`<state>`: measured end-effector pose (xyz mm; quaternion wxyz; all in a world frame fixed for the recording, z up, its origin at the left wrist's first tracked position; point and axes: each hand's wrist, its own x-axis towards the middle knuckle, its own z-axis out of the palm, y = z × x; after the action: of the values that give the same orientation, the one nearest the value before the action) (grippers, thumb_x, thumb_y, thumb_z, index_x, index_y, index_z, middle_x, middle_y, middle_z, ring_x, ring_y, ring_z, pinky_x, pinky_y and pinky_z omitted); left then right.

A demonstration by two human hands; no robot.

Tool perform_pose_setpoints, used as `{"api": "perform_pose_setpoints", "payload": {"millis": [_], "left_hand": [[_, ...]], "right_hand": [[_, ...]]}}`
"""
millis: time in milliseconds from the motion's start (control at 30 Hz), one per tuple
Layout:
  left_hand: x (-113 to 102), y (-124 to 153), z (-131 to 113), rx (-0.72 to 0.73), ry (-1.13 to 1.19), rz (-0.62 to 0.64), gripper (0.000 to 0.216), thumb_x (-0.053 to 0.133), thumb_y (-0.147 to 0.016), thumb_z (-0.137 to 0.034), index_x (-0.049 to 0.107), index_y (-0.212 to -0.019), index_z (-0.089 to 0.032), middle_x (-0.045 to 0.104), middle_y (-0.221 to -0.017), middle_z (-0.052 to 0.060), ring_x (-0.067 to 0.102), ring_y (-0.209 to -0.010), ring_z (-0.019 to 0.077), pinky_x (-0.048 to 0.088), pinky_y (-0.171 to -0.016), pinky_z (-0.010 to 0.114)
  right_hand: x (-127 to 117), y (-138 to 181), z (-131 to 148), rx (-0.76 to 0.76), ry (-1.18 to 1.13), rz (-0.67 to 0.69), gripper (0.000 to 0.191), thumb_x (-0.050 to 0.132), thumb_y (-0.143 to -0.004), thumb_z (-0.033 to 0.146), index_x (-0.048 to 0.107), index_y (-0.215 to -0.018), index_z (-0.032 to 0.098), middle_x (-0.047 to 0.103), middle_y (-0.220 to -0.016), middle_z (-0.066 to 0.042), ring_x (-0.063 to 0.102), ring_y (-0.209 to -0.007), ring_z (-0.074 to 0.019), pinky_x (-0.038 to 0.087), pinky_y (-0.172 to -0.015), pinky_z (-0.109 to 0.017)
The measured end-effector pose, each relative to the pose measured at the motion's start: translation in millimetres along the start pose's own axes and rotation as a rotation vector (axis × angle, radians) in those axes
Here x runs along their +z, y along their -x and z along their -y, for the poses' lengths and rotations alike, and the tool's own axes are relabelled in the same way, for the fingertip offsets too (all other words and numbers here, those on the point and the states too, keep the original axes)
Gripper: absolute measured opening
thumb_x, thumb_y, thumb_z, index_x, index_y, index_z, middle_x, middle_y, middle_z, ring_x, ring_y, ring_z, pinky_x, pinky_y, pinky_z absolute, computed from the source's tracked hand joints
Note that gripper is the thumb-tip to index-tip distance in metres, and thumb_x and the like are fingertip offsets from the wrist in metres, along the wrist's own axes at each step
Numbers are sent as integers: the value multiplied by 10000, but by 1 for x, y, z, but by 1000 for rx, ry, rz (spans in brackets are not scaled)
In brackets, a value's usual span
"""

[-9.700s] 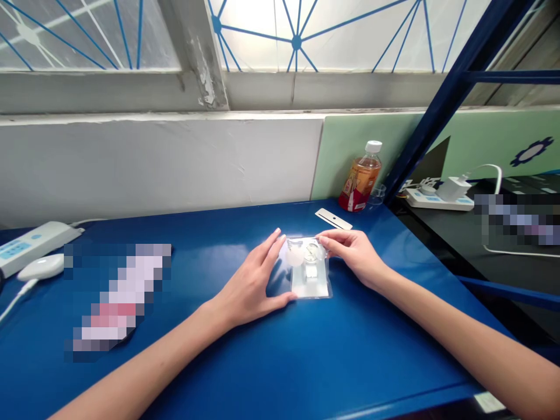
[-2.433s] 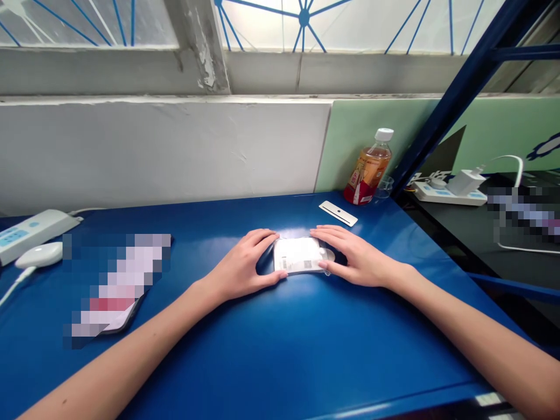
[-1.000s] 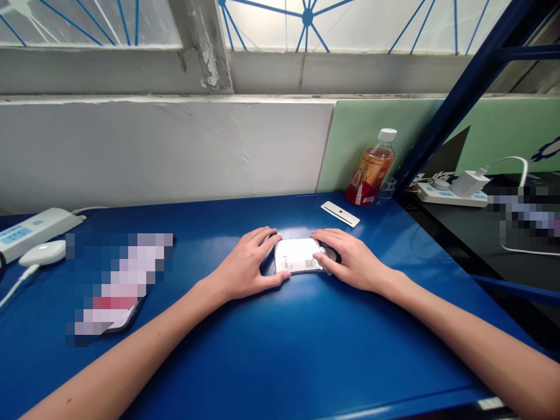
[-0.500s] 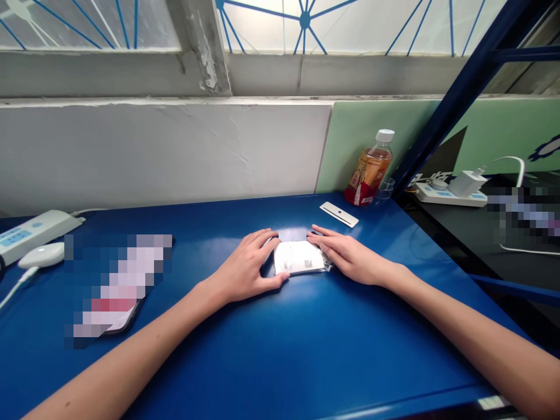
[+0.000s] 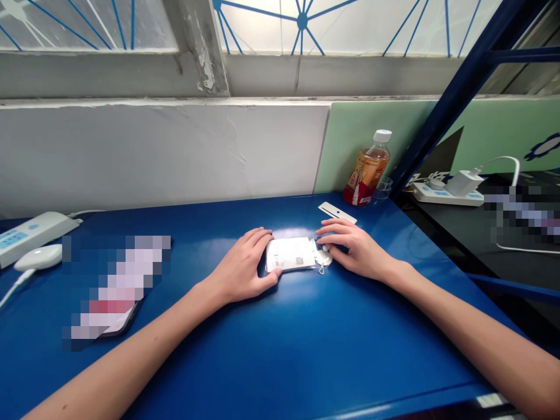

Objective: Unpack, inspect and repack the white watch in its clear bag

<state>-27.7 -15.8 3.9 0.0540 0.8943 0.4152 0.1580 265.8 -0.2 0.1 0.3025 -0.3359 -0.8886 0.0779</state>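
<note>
A small clear plastic packet (image 5: 291, 254) with a white printed card inside lies flat on the blue table (image 5: 280, 350). My left hand (image 5: 242, 268) curls round its left edge, thumb at the near corner, holding it down. My right hand (image 5: 356, 248) rests at its right end, fingertips pinched on a small round white piece (image 5: 324, 258) that sticks out of the packet's opening. A tiny metal bit lies just below that piece.
A bottle of amber drink (image 5: 367, 172) stands at the back right by a white strip (image 5: 336, 213). A phone (image 5: 111, 297), a white puck (image 5: 37, 256) and a power strip (image 5: 26, 233) lie left. Another power strip (image 5: 441, 192) sits on the black bench.
The packet was turned card-side up since the earliest frame. In the last second it slid slightly left, and my right fingers drew the round white piece out at its right end.
</note>
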Motion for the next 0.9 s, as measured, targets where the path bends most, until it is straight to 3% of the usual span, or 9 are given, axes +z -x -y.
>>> {"api": "perform_pose_setpoints", "payload": {"millis": [233,467,700,900], "left_hand": [[-6,-5,-8,67,18,85,663,547,-866,-391,384,-1430,-81,415,-1485,209,313,-1413,364,324,-1136,513],[-1,-19,-17,88,65,83,605,570,-880,-457,442,-1366,-119,514,-1394,191,401,-1365,352,348,-1118,500],[6,-26,-21,22,46,105,672,557,-868,-553,442,-1341,-90,454,-1438,247,347,-1397,382,318,-1120,534],[14,-25,-21,22,42,86,648,485,-920,-582,427,-1375,-123,420,-1482,210,312,-1417,373,272,-1141,537]], "right_hand": [[6,1,-1,-12,15,-37,253,549,-833,94,753,-938,201,709,-1073,-110,618,-1092,-280,530,-928,-483],[7,3,3,42,-54,12,289,545,-851,99,735,-1038,210,742,-1004,-77,659,-964,-241,565,-838,-404],[3,1,8,38,-49,74,303,619,-875,269,697,-1156,186,697,-1049,-118,648,-964,-248,548,-851,-407],[5,2,7,55,-82,83,309,648,-883,358,704,-1159,232,684,-1043,-107,640,-965,-250,545,-854,-422]]}}
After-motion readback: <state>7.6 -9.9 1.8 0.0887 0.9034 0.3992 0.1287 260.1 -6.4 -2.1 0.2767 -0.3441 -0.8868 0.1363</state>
